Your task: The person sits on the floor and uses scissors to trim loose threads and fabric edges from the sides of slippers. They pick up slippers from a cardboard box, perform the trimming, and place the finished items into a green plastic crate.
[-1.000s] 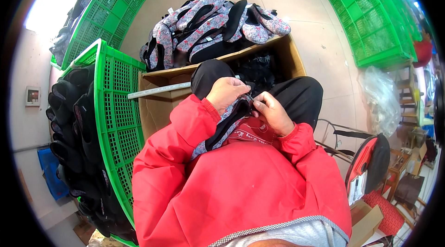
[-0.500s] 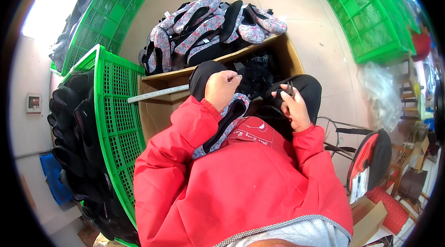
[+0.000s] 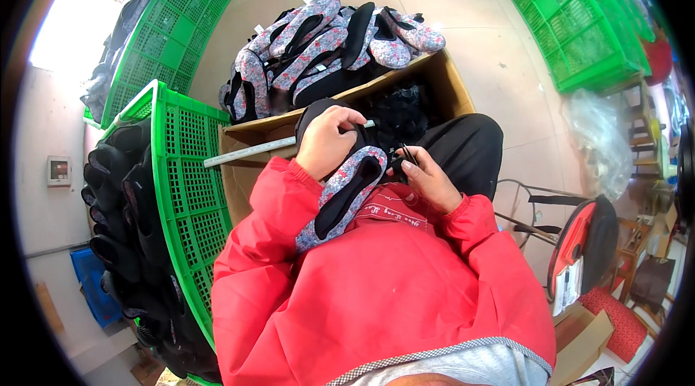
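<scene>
A floral grey-and-red shoe (image 3: pixel 343 196) with a black opening lies across my lap, below my hands. My left hand (image 3: pixel 327 143) is over my knee just beyond the shoe, its fingers curled together; what they pinch, if anything, is hidden. My right hand (image 3: pixel 428 179) is to the right of the shoe's upper end. It grips small dark thread snips (image 3: pixel 407 156), whose tips point away from me near the shoe. Beyond the cardboard box, several more floral shoes (image 3: pixel 311 45) are heaped up.
An open cardboard box (image 3: pixel 450 85) in front of my knees holds black scraps (image 3: pixel 405 111), with a pale ruler-like strip (image 3: pixel 250 152) across it. A green crate (image 3: pixel 192 183) of black shoes (image 3: pixel 137 198) stands close at left. More green crates (image 3: pixel 572 20) are far right.
My right hand has come left and nearer to me with the snips, toward the shoe. My left hand has moved slightly left. The shoe has shifted a little.
</scene>
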`<state>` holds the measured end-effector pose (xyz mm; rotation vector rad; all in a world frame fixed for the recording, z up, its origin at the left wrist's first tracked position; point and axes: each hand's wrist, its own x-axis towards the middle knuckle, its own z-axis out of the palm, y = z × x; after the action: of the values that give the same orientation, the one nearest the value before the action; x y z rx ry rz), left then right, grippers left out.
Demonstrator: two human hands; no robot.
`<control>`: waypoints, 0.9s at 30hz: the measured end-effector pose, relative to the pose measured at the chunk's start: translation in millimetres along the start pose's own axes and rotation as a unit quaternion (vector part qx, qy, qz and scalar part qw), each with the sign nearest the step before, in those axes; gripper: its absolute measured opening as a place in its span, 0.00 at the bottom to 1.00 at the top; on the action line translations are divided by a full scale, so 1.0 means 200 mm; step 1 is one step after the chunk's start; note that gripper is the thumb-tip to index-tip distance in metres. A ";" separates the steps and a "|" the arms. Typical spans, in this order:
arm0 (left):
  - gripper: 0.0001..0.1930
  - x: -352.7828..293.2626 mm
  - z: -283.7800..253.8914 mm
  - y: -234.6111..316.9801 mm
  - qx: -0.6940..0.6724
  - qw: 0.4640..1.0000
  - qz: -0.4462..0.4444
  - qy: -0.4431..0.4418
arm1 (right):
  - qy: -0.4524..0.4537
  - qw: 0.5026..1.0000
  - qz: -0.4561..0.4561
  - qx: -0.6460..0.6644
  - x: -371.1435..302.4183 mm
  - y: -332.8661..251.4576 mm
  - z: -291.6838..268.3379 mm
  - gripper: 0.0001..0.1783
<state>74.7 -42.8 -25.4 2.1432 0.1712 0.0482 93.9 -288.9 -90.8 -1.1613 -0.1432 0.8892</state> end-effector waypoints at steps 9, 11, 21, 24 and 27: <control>0.11 -0.25 -0.02 0.10 0.208 0.973 0.082 -0.066 | 0.022 0.994 0.011 -0.108 0.05 0.06 0.09 0.23; 0.08 -0.27 0.00 0.09 0.248 0.964 0.082 -0.051 | 0.049 0.969 -0.069 -0.233 0.06 0.05 0.13 0.25; 0.07 -0.31 0.12 0.27 0.233 0.944 0.171 0.156 | 0.223 0.933 -0.175 -0.222 0.17 0.02 0.37 0.24; 0.10 -0.34 0.14 0.34 0.200 0.938 0.207 0.192 | 0.233 0.928 -0.263 -0.124 0.19 -0.09 0.43 0.25; 0.12 -0.35 0.11 0.38 0.189 0.918 0.261 0.233 | 0.190 0.926 -0.313 -0.093 0.18 -0.18 0.40 0.26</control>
<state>15.6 -112.5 28.4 2.4735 -0.1366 0.9067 94.5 -209.2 -37.6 -1.3339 -0.2655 0.0794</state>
